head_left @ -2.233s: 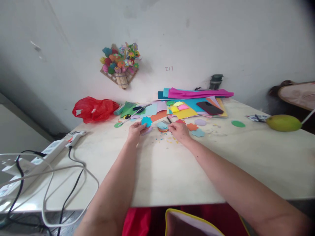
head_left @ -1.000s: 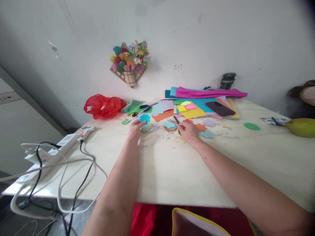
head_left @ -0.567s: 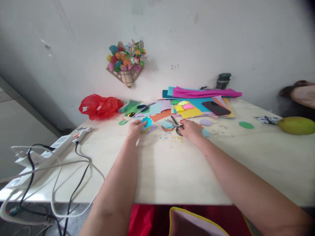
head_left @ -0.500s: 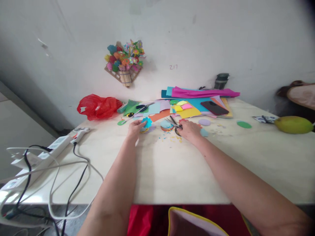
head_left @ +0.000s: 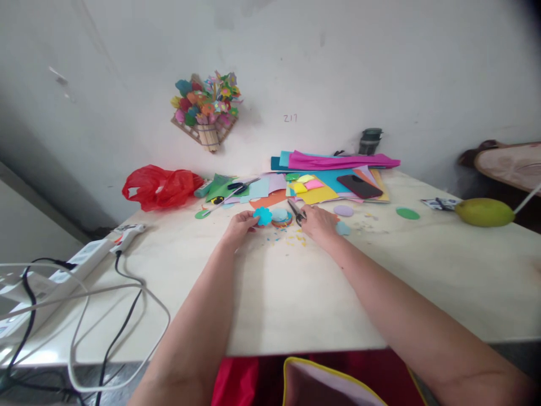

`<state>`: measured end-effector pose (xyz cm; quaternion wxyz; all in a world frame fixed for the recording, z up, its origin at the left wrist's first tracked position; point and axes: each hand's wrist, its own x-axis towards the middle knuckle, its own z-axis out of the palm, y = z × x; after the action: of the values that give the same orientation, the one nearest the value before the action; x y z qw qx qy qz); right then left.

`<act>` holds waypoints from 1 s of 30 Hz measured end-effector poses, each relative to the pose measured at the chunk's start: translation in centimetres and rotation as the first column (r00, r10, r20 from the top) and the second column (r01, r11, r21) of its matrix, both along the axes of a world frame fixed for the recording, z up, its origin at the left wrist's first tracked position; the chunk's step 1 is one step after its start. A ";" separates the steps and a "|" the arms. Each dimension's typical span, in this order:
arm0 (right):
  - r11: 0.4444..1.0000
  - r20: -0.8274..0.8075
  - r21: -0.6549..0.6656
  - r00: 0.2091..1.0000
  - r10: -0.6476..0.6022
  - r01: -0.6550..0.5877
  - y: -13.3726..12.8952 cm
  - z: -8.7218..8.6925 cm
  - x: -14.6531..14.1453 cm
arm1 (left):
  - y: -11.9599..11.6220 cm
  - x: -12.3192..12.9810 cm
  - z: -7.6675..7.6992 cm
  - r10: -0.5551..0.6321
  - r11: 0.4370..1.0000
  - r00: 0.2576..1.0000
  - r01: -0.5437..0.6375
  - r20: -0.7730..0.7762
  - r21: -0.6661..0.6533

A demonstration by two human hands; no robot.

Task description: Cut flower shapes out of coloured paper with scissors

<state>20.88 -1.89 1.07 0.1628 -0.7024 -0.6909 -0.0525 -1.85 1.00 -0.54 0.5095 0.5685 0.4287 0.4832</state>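
Between the closed fingers of my left hand point(head_left: 240, 226) is a blue scalloped paper flower point(head_left: 262, 216). My right hand point(head_left: 318, 221) is wrapped round a pair of scissors point(head_left: 296, 212), its blades pointing away from me. A small stack of coloured paper circles point(head_left: 281, 218) lies between the two hands, the blue flower close to its left side. Tiny yellow and blue paper scraps point(head_left: 296, 239) are scattered in front of the stack. Just right of my right hand lies a light blue paper piece point(head_left: 342, 228), with a lilac paper oval point(head_left: 343, 210) behind it.
Coloured paper sheets point(head_left: 321, 194) and a dark phone point(head_left: 360, 186) lie at the back. A second pair of scissors point(head_left: 242, 185) rests near a red plastic bag point(head_left: 163, 188). Power strips point(head_left: 91, 254) with cables are on the left, a yellow-green fruit point(head_left: 484, 212) on the right.
My left hand has moved the blue flower right, toward the paper stack. The scissors' blades, spread apart before, now look closed together. The whole view has shifted slightly.
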 end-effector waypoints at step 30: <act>0.974 -0.018 -0.151 0.986 0.166 -0.166 6.0 1.3 -2.5 | -0.4 0.6 -0.3 -0.020 0.998 0.997 0.025 0.074 -0.065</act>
<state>18.36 4.08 2.42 0.1145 -0.6528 -0.7487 0.0161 -1.23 0.59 -0.86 0.5486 0.5383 0.4190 0.4835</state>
